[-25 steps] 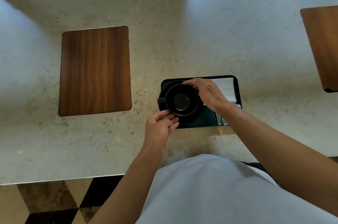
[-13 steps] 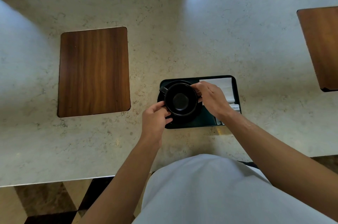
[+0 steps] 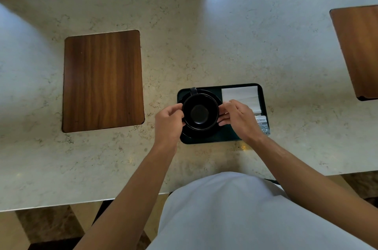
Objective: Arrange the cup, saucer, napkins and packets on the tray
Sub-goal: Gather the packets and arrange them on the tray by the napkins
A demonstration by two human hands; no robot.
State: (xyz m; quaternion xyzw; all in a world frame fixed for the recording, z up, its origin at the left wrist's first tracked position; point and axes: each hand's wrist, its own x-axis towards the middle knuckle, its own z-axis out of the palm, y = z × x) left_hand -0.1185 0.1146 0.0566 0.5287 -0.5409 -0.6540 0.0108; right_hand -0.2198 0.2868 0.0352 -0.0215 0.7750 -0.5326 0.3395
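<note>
A dark rectangular tray (image 3: 263,94) lies on the counter in front of me. On its left half a black saucer (image 3: 213,97) carries a black empty cup (image 3: 200,112), its handle pointing away from me. My left hand (image 3: 168,122) grips the cup's left side and my right hand (image 3: 238,118) its right side. White folded napkins (image 3: 240,96) fill the tray's far right corner. Grey printed packets (image 3: 263,125) lie near the right edge, partly hidden by my right hand.
A wooden board (image 3: 102,80) is set into the marble counter (image 3: 204,35) to the left. Another wooden board (image 3: 360,49) is at the right edge. The counter's near edge runs just in front of my body.
The cup has been turned so its handle swung from the left side to the far side. My left hand moved up from the near edge to the cup's left side.
</note>
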